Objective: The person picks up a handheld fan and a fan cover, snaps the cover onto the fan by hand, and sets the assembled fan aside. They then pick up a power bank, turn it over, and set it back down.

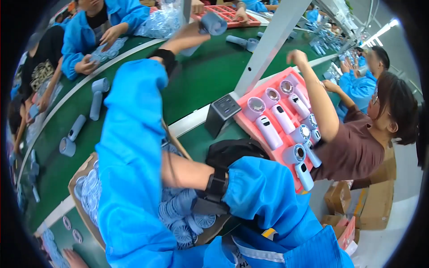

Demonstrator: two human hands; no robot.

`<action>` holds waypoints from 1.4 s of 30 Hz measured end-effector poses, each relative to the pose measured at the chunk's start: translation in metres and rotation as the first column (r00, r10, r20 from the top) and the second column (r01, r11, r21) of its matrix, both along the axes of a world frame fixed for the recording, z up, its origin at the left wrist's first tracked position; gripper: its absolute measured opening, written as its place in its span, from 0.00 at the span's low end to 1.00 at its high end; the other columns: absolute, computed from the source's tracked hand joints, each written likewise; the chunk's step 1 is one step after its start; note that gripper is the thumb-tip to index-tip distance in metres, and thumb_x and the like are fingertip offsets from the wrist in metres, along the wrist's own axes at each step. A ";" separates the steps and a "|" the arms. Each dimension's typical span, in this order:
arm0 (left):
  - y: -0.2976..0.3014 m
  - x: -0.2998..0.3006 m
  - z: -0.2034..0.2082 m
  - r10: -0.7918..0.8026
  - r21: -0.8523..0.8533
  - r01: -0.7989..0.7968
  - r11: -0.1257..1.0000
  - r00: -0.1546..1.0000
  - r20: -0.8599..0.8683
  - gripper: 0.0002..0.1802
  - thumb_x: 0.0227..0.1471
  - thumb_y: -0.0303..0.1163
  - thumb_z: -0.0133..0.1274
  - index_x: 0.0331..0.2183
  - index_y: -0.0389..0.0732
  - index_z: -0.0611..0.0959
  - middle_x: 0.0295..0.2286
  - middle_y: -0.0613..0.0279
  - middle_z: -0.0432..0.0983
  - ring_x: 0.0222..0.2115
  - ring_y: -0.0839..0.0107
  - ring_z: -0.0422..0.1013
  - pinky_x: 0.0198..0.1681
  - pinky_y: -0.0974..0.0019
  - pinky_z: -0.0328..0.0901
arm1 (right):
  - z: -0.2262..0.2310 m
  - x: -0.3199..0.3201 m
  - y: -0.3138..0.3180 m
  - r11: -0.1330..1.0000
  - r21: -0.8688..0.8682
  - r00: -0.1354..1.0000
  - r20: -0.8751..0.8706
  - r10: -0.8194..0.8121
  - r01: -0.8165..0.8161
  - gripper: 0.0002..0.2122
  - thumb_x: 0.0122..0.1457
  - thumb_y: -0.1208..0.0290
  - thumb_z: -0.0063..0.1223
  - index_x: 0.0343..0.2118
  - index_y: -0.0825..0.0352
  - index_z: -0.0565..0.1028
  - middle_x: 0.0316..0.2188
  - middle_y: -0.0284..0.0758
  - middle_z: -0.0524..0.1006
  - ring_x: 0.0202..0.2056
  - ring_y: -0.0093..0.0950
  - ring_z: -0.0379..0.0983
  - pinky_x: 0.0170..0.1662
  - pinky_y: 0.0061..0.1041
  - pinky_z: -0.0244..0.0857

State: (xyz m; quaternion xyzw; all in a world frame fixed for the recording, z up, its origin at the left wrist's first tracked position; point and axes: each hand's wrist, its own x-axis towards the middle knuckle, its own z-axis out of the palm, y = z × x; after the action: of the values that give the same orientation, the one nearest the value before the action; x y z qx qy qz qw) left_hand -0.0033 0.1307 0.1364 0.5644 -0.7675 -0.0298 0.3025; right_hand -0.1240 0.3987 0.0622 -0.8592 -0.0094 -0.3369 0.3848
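My left hand [190, 35], blurred by motion, reaches far out over the green conveyor belt. It is closed on a blue handheld fan [213, 23], whose round head sticks out beyond the fingers. Under that raised arm my right forearm [185, 172] passes to the left, above a cardboard box [75, 183]. My left sleeve hides the right hand, so its fingers cannot be seen. Inside the box lie many blue round fan grilles [182, 232]. More blue handheld fans lie on the belt, one [96, 98] left of my arm and another [73, 136] nearer.
A pink tray [248, 123] of lilac and blue fans stands right, beside a person in a brown shirt [353, 143]. A grey metal post [272, 44] rises by a black box [222, 111]. A person in blue [71, 40] works across the belt [187, 96]. Cartons [377, 201] stand right.
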 end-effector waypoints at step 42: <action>0.412 0.025 -0.033 0.127 0.017 -0.304 0.952 0.348 -0.929 0.42 0.46 0.22 0.56 0.58 0.47 0.54 0.43 0.59 0.66 0.36 0.74 0.71 0.31 0.72 0.70 | 0.042 0.019 0.023 0.824 -0.510 0.969 0.128 -0.212 0.248 0.18 0.42 0.79 0.62 0.40 0.66 0.76 0.44 0.41 0.70 0.42 0.36 0.72 0.38 0.29 0.71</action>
State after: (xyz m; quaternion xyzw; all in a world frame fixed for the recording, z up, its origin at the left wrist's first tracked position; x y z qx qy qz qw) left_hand 0.0212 0.5429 0.1036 0.5218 -0.3869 -0.2370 0.7224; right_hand -0.1053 0.4219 0.1043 -0.9145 -0.0095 -0.3936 0.0933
